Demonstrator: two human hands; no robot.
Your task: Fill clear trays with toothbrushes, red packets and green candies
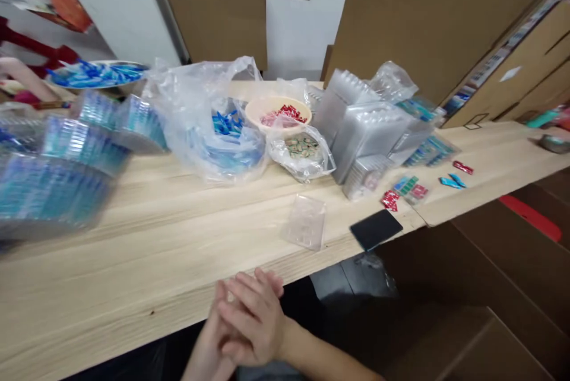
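Note:
My left hand (219, 333) and my right hand (260, 318) are laid against each other at the table's front edge, low in the middle of the view. The right hand lies over the left and covers much of it; its fingers are stretched and slightly apart, with no object in them. What the left fingers do is mostly hidden. Beyond the hands, a clear plastic tray (306, 222) lies flat on the wooden table (191, 238). To its right a black flat phone-like slab (376, 229) rests at the edge.
Clear bags (205, 132), a cream bowl of red pieces (278, 113) and stacked clear plastic shells (369, 132) stand at the back. Stacks of blue packages (53, 191) fill the left. Small red packets (390, 199) lie right. At the far left, part of another person's arm (29, 78) shows.

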